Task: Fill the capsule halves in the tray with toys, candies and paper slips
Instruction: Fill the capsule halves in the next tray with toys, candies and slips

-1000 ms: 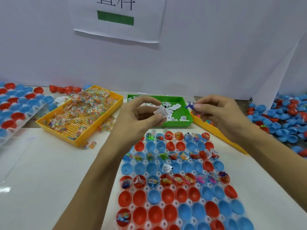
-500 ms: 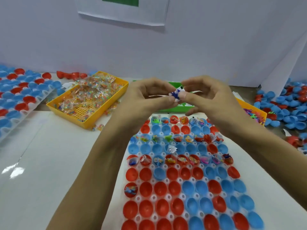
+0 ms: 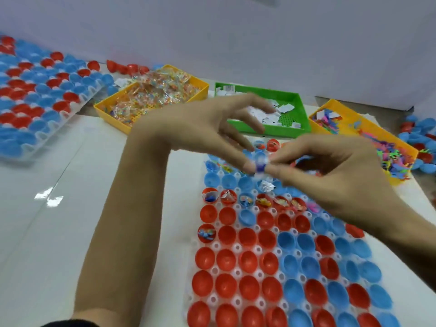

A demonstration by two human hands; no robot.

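Both hands have dropped from in front of the green bin [image 3: 292, 100] to just above the tray [image 3: 236, 272]. The right hand [image 3: 335, 182] and left hand [image 3: 212, 128] meet fingertip to fingertip, pinching a small blue-and-white toy [image 3: 259, 165] with a paper slip, blurred, over the upper rows. A drop into an unfilled capsule half [image 3: 208, 179] looks imminent; the lower rows remain empty.

I see a plain pale lavender-white wall [image 3: 259, 43] behind a glossy white tabletop [image 3: 47, 232]; overhead light glares off it at left, darker bare surface at far right.
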